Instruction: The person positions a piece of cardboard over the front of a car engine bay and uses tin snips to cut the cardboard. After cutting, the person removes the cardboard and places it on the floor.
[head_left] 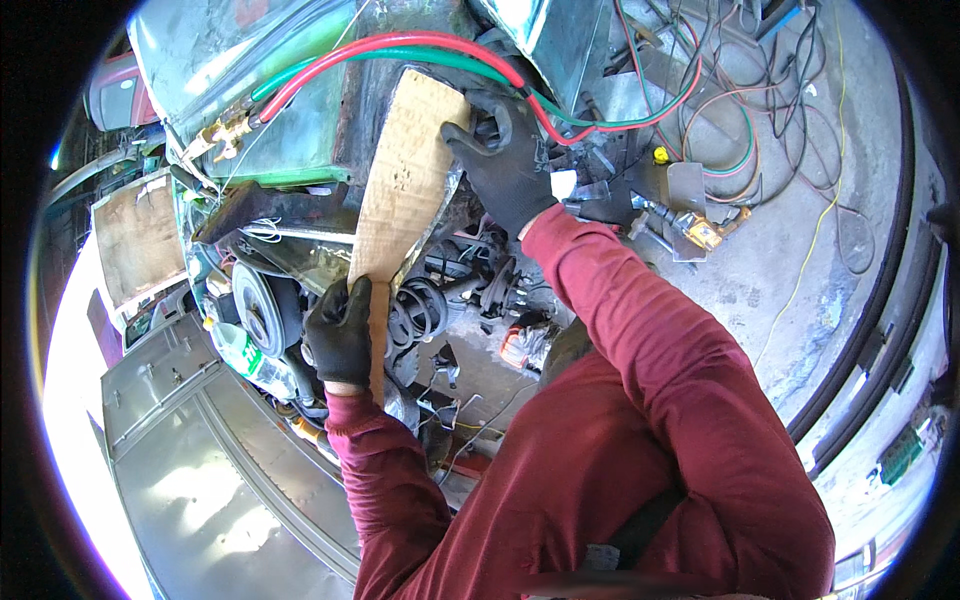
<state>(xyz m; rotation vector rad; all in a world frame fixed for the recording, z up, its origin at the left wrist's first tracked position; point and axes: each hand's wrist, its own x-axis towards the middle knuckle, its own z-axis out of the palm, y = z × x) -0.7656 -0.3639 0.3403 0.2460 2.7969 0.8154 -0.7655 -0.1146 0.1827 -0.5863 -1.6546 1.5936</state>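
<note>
A long piece of brown cardboard (405, 185), wide at the top and narrow toward the bottom, is held up between my two gloved hands. My left hand (340, 332), in a dark glove, pinches its narrow lower part. The thumb of my right hand (503, 160) lies on the upper right edge, with the fingers curled behind it. Just beyond the cardboard is a greenish vehicle body panel (290, 135). A red hose (400, 42) and a green hose (330, 62) run over the top, ending at brass fittings (222, 135) on the left.
On the floor at right lie a yellow power drill (700, 230) and tangled cables (780, 110). Coil springs (420, 308) and other metal parts sit below the cardboard. A plastic bottle (255, 358) rests beside a large grey metal cabinet (200, 440) at lower left.
</note>
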